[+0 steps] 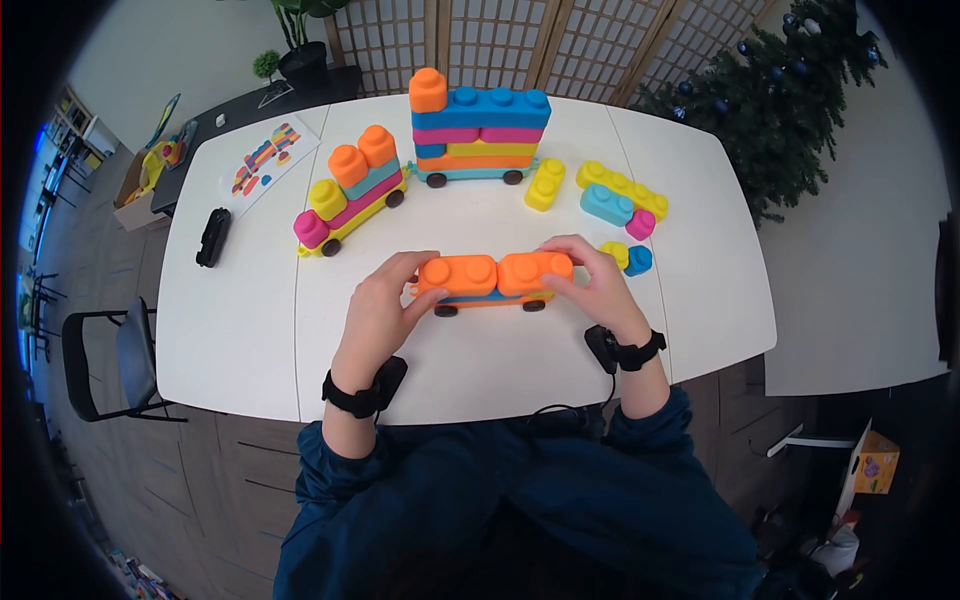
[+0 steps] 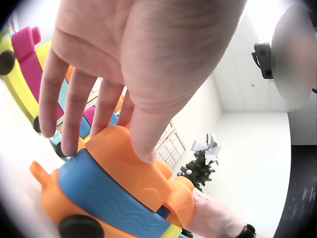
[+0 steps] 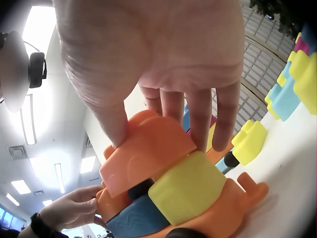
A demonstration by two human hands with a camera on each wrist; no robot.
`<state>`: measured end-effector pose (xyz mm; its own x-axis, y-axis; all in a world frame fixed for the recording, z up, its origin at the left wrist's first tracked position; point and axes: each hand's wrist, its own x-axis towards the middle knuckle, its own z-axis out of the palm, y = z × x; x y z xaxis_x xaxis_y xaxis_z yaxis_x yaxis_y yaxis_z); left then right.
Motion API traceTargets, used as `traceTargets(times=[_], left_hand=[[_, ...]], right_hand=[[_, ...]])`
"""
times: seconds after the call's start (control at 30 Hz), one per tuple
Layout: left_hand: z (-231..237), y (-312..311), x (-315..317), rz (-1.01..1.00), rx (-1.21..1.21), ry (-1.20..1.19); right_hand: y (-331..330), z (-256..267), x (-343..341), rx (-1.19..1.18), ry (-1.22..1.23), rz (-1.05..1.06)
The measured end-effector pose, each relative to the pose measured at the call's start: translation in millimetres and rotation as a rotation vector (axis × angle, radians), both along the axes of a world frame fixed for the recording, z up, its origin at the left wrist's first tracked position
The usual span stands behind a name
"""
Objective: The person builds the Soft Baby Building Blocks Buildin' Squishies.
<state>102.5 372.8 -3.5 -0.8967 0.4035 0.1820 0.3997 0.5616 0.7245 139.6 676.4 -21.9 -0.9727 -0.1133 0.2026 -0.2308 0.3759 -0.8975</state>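
On the table (image 1: 240, 330), the left orange block (image 1: 457, 275) is pinched between thumb and fingers by the left grip (image 1: 377, 308), the right orange block (image 1: 528, 273) likewise by the right grip (image 1: 602, 288). Both are carried on a wheeled base (image 1: 487, 304). Beyond the grips, a taller wheeled stack (image 1: 480, 118) is seen.

To my right I see a Christmas tree (image 1: 765, 115) with shiny blue balls (image 1: 721, 106). A leafy plant (image 1: 300, 18) sits in a black pot (image 1: 304, 64). A folding chair (image 1: 136, 350) stands to my left, and a lattice screen (image 1: 490, 45) is in front.
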Motion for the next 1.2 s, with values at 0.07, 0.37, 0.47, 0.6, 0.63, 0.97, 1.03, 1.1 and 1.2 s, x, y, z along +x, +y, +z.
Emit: traceTargets(times=[0.07,0.37,0.47,0.6,0.63,0.97,1.03,1.1,1.2], left_hand=[[0,0,0,-0.004,0.0,-0.013],[3,1,1,0.001,-0.005,-0.025],[4,0,2,-0.004,-0.01,-0.024],[5,2,4,0.001,0.007,0.005],[6,3,4,0.009,0.02,0.018],[1,0,-1,-0.014,-0.017,0.002],[0,-1,-1,-0.019,-0.026,0.019],[0,-1,-1,-0.018,-0.033,0.021],[3,0,0,-0.015,-0.078,0.062]], right_hand=[[-1,-1,-1,0.029,0.032,0.023],[-7,2,-3,0.1,0.003,0.038],[-8,3,-3,0.12,-0.014,0.041],[-8,-2,-4,0.101,0.032,0.027],[-8,-3,-5,0.1,0.033,0.026],[-7,-8,-6,0.053,0.001,0.028],[-7,-8,-6,0.057,0.005,0.024],[-7,-8,-6,0.047,-0.011,0.028],[-6,-10,-7,0.055,-0.002,0.038]])
